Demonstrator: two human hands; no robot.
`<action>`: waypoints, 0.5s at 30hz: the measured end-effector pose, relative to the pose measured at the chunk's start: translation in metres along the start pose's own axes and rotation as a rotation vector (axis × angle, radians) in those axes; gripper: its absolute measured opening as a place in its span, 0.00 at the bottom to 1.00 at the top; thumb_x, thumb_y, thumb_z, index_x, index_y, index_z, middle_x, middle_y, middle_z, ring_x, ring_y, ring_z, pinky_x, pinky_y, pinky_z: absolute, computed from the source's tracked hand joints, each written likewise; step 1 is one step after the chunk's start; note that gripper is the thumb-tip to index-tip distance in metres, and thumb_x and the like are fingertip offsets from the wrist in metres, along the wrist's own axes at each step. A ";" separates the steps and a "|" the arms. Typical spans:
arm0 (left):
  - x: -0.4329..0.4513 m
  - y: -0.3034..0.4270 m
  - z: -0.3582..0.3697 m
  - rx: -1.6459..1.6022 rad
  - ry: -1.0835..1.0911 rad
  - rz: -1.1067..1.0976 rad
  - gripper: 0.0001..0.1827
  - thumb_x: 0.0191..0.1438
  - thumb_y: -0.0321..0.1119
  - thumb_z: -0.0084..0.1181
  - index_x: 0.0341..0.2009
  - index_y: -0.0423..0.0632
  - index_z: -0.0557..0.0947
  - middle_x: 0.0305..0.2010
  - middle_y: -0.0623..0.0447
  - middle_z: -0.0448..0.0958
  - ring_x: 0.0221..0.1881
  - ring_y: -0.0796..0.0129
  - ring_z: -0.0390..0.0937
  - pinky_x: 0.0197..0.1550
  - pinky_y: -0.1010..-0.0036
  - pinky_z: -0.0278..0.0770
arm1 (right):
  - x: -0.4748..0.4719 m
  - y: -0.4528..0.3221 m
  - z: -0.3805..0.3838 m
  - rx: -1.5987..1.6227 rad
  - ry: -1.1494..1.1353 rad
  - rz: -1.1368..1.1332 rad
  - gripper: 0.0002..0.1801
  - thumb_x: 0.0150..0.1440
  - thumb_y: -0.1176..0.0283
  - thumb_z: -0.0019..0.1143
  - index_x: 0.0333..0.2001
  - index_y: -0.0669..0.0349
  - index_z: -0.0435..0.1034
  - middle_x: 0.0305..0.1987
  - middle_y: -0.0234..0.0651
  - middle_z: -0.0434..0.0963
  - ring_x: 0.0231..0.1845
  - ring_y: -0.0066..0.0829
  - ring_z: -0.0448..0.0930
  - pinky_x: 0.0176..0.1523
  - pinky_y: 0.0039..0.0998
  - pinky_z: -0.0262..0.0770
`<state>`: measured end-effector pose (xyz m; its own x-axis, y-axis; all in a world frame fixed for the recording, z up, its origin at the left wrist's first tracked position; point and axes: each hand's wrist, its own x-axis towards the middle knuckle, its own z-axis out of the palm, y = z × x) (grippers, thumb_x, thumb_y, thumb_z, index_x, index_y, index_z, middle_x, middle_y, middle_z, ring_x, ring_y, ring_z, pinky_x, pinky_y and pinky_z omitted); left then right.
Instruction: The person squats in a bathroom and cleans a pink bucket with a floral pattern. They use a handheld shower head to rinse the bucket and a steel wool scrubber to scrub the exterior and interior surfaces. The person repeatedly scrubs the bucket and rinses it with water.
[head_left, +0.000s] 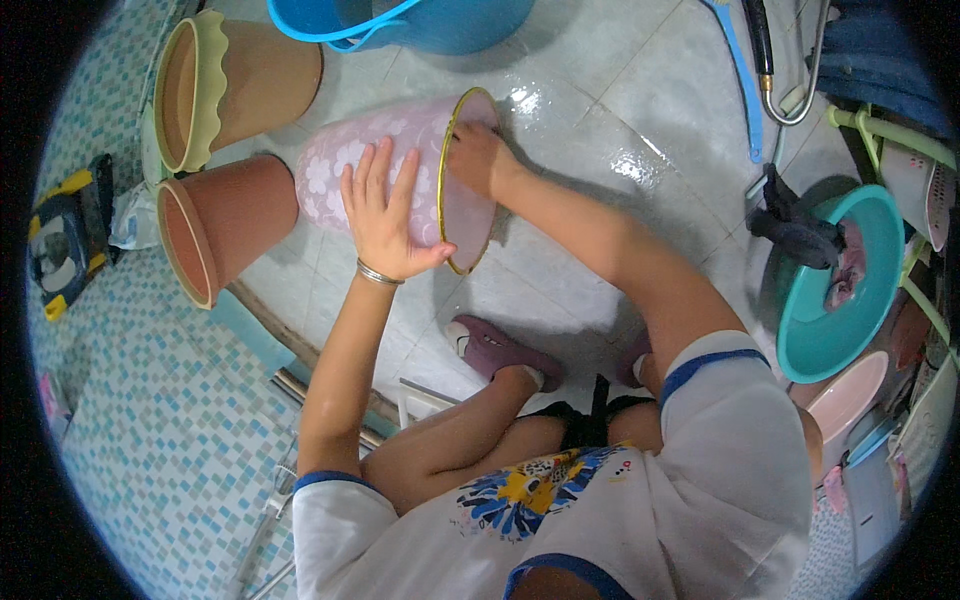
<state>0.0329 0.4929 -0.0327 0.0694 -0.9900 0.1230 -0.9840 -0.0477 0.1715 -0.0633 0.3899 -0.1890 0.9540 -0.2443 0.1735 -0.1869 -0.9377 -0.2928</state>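
Note:
A pink plastic wastebasket (330, 161) with white flower prints and a gold rim is tipped on its side, its mouth towards the right. My left hand (382, 210) lies flat against its outer wall, fingers spread, with the thumb at the rim. A silver bangle circles that wrist. Through the mouth reaches my right hand (480, 157), bent at the wrist inside the basket. Its fingertips are partly hidden, and whether they hold anything is unclear.
Left stand a brown bin (262, 75) with a yellow scalloped rim and a ribbed reddish-brown bin (247, 225). A blue tub (465, 26) is at the top. Rightward are a blue long-handled brush (739, 75), a teal basin (806, 330) and dark cloth (802, 236). The tiled floor (570, 127) shines wet.

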 end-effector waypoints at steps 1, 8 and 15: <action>0.001 -0.001 0.001 -0.009 0.010 -0.005 0.56 0.37 0.80 0.37 0.58 0.46 0.68 0.64 0.39 0.58 0.64 0.43 0.54 0.63 0.47 0.42 | 0.002 -0.007 0.002 0.028 -0.038 0.038 0.11 0.47 0.66 0.51 0.33 0.54 0.77 0.43 0.31 0.74 0.51 0.33 0.71 0.49 0.36 0.67; -0.003 0.002 0.005 0.003 0.058 -0.015 0.55 0.39 0.80 0.35 0.58 0.46 0.69 0.63 0.39 0.60 0.63 0.43 0.57 0.62 0.48 0.45 | 0.010 -0.032 0.022 0.161 0.149 0.027 0.12 0.48 0.66 0.50 0.34 0.56 0.77 0.42 0.33 0.75 0.50 0.31 0.71 0.49 0.36 0.65; 0.013 -0.003 0.003 0.016 0.026 -0.019 0.54 0.41 0.79 0.33 0.58 0.47 0.69 0.63 0.40 0.60 0.63 0.44 0.57 0.62 0.49 0.46 | -0.009 -0.069 0.005 0.299 -0.063 0.132 0.16 0.51 0.66 0.49 0.42 0.56 0.75 0.47 0.31 0.75 0.54 0.30 0.69 0.52 0.35 0.63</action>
<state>0.0366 0.4801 -0.0342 0.0925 -0.9850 0.1457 -0.9849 -0.0690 0.1588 -0.0573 0.4583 -0.1749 0.9405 -0.3345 0.0597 -0.2419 -0.7825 -0.5737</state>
